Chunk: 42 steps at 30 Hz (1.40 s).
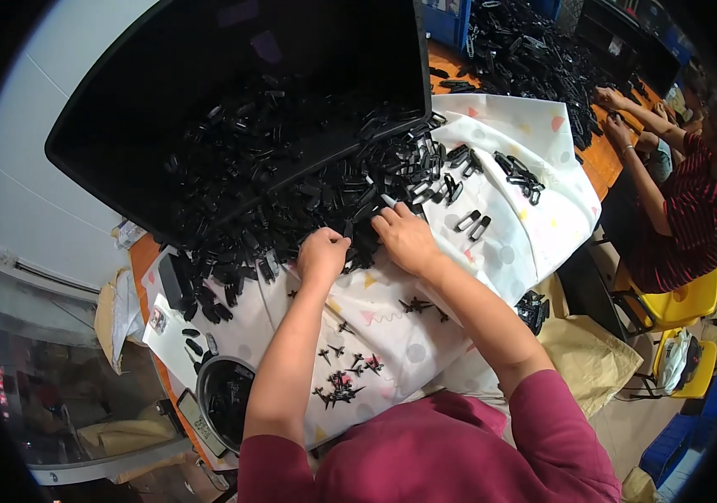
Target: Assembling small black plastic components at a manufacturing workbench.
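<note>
My left hand (324, 254) is closed in a pinch at the near edge of a heap of small black plastic parts (291, 205). A dark bit shows at its fingertips, too small to name. Beside it, my right hand (408, 239) has its fingers curled round a slim tool with a pale grey end (388, 200); its working end is hidden among the black parts. The heap spills out of a large black bin (241, 42) tipped toward me, onto a white patterned cloth (408, 352).
Small black spiky offcuts (341, 386) lie on the cloth before me. At the left stand a dark round bucket (228, 402) and a scale (199, 423). Loose black clips (473, 225) lie to the right. Another person (685, 201) works at an orange table (601, 163) with more black parts.
</note>
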Tool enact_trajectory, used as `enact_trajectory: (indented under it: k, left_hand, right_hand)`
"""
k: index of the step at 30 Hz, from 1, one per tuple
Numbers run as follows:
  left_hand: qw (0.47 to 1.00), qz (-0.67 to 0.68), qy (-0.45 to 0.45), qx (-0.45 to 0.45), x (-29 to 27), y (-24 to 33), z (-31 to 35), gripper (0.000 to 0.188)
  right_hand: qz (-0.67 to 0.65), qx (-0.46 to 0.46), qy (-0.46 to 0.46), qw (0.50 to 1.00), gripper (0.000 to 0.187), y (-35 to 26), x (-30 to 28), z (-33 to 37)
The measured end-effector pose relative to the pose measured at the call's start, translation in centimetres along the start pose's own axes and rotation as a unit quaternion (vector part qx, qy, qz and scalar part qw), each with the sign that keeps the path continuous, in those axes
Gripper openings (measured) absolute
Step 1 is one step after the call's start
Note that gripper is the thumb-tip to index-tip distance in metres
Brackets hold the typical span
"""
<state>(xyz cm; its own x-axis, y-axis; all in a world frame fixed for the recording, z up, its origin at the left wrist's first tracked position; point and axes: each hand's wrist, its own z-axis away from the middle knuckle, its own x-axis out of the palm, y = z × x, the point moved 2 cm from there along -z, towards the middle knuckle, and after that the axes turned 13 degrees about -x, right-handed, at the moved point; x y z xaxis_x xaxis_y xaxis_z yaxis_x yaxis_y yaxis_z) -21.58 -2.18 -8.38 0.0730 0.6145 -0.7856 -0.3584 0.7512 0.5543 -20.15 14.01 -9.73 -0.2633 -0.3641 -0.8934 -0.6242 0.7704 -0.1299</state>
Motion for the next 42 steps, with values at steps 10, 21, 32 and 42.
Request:
enact_trajectory:
  k: [10, 21, 32, 42]
  left_hand:
    - [0.830, 0.467, -0.303, -0.031, -4.5, -1.2, 5.7, 0.015]
    - [0.913, 0.314, -0.172, 0.195, -7.7, -0.3, 11.7, 0.030]
    - [0.924, 0.181, -0.010, 0.337, -9.1, -0.1, 14.2, 0.027]
    - [0.881, 0.428, -0.185, 0.084, -5.8, -1.2, 14.0, 0.032]
  right_hand:
    - [-0.531, 0.157, 0.089, 0.828, 0.020, -4.7, -6.5, 0.6]
    - [-0.701, 0.190, 0.103, 0.679, 0.016, -8.5, -10.7, 2.8]
    - [-0.701, 0.246, 0.042, 0.668, 0.010, -8.5, -11.9, 3.3]
    - [-0.634, 0.257, 0.141, 0.716, 0.010, -10.3, -10.7, 3.0]
